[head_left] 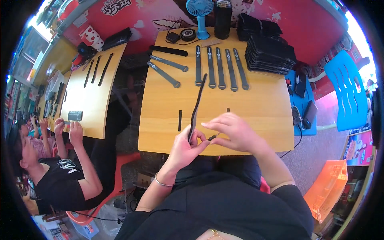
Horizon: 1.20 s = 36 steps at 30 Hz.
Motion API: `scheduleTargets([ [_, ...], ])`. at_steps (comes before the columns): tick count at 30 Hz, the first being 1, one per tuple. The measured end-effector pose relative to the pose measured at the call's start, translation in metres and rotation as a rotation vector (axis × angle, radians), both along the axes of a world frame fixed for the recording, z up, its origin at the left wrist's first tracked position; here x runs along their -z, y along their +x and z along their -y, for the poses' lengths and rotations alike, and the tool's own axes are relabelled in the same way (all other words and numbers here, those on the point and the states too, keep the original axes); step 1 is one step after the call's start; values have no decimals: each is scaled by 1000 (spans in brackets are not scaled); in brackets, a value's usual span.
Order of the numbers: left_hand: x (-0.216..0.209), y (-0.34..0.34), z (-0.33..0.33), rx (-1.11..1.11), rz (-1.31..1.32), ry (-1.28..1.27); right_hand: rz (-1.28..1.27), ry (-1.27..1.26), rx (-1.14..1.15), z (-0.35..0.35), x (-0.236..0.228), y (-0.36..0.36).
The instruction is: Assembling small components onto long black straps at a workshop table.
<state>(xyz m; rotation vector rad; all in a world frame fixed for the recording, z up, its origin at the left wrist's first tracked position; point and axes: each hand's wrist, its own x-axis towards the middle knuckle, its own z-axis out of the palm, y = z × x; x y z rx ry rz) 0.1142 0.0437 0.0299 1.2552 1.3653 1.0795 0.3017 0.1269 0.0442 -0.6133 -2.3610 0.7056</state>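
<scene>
Above the table's near edge, my left hand (185, 149) is closed around a long black strap (197, 105), which stands up almost vertically from the fingers. My right hand (237, 134) is beside it, its thumb and fingertips pinching a small black piece (212, 137) close to the left fingertips. Whether this piece is joined to the strap is hidden by the fingers. Beyond the hands, several grey straps with ring-shaped ends (221, 70) lie in a row. Two more grey straps (164, 74) lie slanted to the left, below a black strap (170, 51).
A short dark strip (180, 121) lies left of my hands. Along the table's back stand a blue fan (200, 14), a black bottle (223, 20) and a stack of black pouches (269, 56). A blue chair (346, 90) is at right. Leftward, another person (60, 176) works at a table.
</scene>
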Motion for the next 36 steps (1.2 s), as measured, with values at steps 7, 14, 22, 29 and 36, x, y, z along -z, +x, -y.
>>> scheduleTargets([
  [7,2,-8,11,47,34,-67,204,119,-128,12,10,5],
  [14,19,-37,8,-105,718,-20,143,-166,75,15,16,8],
  [22,8,-28,9,-255,956,-60,-163,-831,127,28,9,-6],
  [29,14,-27,6,-192,819,43,-467,-1060,-10,41,5,-23],
  [36,16,-30,5,-112,926,49,-547,-1076,-38,44,17,-20],
])
